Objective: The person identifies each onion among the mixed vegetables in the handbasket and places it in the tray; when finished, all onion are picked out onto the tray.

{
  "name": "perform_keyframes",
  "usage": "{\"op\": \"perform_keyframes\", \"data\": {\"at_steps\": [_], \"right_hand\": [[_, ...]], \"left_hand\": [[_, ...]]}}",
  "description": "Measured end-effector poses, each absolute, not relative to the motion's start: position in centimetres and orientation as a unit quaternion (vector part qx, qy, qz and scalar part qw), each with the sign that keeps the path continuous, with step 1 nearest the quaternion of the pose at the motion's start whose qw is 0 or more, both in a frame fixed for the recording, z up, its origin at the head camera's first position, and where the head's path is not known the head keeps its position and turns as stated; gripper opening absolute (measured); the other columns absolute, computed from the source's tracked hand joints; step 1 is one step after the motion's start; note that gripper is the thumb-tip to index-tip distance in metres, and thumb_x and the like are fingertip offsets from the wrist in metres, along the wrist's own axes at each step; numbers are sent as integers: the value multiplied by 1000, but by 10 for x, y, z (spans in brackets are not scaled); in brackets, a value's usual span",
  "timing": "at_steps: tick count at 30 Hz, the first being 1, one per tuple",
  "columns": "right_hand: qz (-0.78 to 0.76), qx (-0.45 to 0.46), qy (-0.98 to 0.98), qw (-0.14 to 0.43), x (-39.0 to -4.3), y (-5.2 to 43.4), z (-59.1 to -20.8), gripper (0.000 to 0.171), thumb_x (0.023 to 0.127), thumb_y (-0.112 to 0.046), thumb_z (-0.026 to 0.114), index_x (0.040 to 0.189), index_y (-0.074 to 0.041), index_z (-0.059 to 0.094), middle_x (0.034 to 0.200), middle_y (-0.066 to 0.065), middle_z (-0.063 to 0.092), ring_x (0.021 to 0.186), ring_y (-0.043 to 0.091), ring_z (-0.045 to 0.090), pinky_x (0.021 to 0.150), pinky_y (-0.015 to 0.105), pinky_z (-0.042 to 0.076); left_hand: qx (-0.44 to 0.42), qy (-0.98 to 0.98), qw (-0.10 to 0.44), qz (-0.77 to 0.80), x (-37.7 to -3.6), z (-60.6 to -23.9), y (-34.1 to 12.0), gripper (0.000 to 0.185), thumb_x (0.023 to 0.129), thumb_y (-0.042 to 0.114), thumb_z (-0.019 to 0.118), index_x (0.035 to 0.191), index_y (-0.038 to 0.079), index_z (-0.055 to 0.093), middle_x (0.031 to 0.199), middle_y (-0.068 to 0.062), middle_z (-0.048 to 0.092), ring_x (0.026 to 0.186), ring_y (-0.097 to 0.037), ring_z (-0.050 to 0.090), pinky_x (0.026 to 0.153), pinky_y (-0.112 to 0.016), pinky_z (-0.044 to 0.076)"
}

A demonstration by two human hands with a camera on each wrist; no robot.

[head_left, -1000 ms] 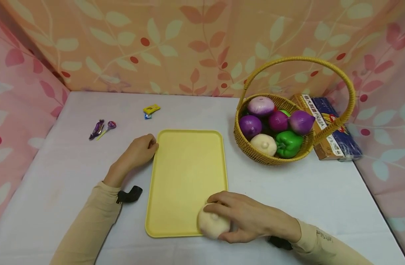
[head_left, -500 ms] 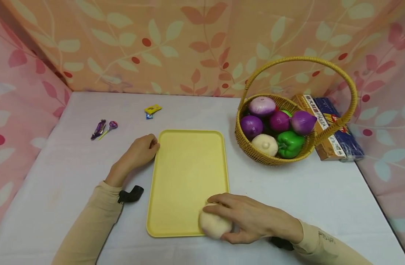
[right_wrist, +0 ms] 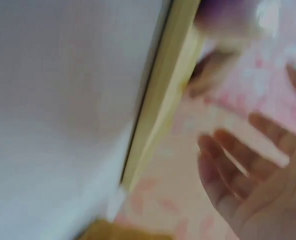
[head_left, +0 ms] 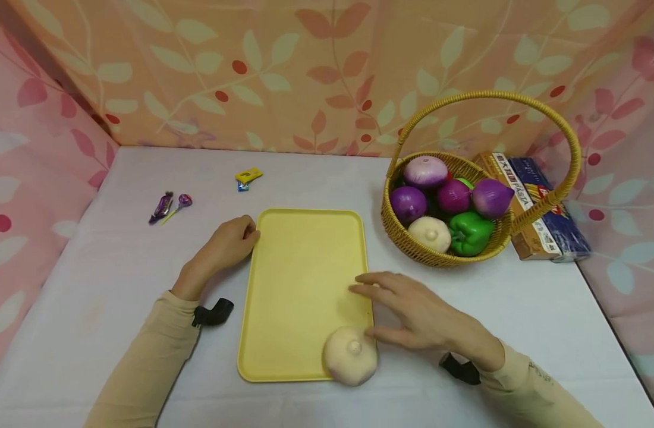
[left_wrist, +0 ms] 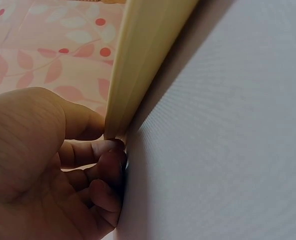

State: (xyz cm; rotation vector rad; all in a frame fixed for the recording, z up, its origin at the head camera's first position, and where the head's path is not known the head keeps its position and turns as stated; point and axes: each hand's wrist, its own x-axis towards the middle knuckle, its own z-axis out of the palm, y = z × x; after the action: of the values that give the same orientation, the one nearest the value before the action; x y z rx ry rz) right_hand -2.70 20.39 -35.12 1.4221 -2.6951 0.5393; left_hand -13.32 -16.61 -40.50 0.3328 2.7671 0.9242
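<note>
A yellow tray [head_left: 300, 273] lies in the middle of the white table. A pale white onion [head_left: 351, 355] sits on its near right corner, free of any hand. My right hand [head_left: 407, 312] hovers just right of and above the onion with fingers spread and straight over the tray's right rim. In the blurred right wrist view its fingers [right_wrist: 228, 165] show open beside the tray edge [right_wrist: 160, 105]. My left hand [head_left: 229, 241] is at the tray's far left corner. In the left wrist view its curled fingers [left_wrist: 105, 155] and thumb hold the tray rim [left_wrist: 137, 65].
A wicker basket [head_left: 412, 246] with a tall handle stands right of the tray, holding purple onions, a white onion and a green pepper [head_left: 468, 232]. A pasta box [head_left: 541, 208] lies behind it. Wrapped sweets [head_left: 169, 205] and a yellow packet [head_left: 248, 176] lie far left.
My right hand has let go of the white onion and lifted up and away to the right with its fingers opened. The onion stays on the tray corner. The left hand has not moved.
</note>
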Motion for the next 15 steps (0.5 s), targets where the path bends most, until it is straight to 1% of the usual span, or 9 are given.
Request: {"op": "perform_keyframes", "data": {"at_steps": [2, 4, 7, 9, 11, 13, 15], "right_hand": [[189, 419, -885, 77, -44, 214, -346, 53, 88, -35, 69, 135, -13, 55, 134, 9, 58, 124, 24, 55, 102, 42, 44], [205, 372, -893, 151, -62, 227, -341, 47, 85, -23, 71, 128, -7, 60, 129, 13, 60, 119, 29, 56, 99, 43, 43], [190, 288, -902, 259, -88, 249, -331, 44, 82, -15, 67, 122, -1, 62, 127, 22, 59, 117, 40, 53, 98, 51, 40], [156, 226, -914, 298, -103, 265, -325, 46, 82, -15, 66, 124, 2, 59, 130, 29, 53, 123, 46, 47, 101, 58, 37], [113, 161, -935, 295, -113, 278, -321, 51, 86, -19, 64, 130, 3, 54, 138, 34, 43, 133, 52, 37, 107, 65, 30], [82, 100, -959, 254, -121, 287, -319, 57, 89, -23, 63, 138, 1, 46, 145, 38, 31, 141, 57, 21, 111, 70, 20], [70, 52, -974, 208, -126, 293, -320, 60, 93, -24, 59, 143, 2, 39, 148, 41, 24, 142, 61, 10, 110, 75, 12]], "left_hand": [[113, 937, 102, 315, -134, -406, -166, 16, 98, 15, 50, 97, 0, 55, 79, -7, 50, 75, -21, 49, 65, -30, 37], [113, 936, 102, 317, -134, -406, -166, 15, 98, 15, 50, 97, 0, 55, 80, -7, 50, 74, -20, 49, 65, -30, 37], [112, 936, 102, 318, -134, -405, -164, 15, 98, 15, 50, 96, 1, 55, 80, -7, 50, 74, -20, 49, 65, -30, 37], [112, 937, 100, 317, -133, -404, -164, 15, 98, 15, 50, 96, 1, 55, 80, -7, 50, 74, -20, 48, 64, -30, 37], [111, 937, 98, 316, -133, -404, -163, 15, 98, 15, 50, 95, 1, 55, 79, -7, 49, 73, -20, 48, 64, -30, 36], [110, 937, 97, 316, -133, -403, -163, 15, 98, 15, 50, 95, 1, 54, 79, -7, 49, 73, -20, 48, 64, -30, 36], [108, 938, 98, 316, -132, -403, -164, 15, 98, 15, 50, 95, 1, 54, 79, -7, 49, 73, -20, 48, 64, -30, 37]]}}
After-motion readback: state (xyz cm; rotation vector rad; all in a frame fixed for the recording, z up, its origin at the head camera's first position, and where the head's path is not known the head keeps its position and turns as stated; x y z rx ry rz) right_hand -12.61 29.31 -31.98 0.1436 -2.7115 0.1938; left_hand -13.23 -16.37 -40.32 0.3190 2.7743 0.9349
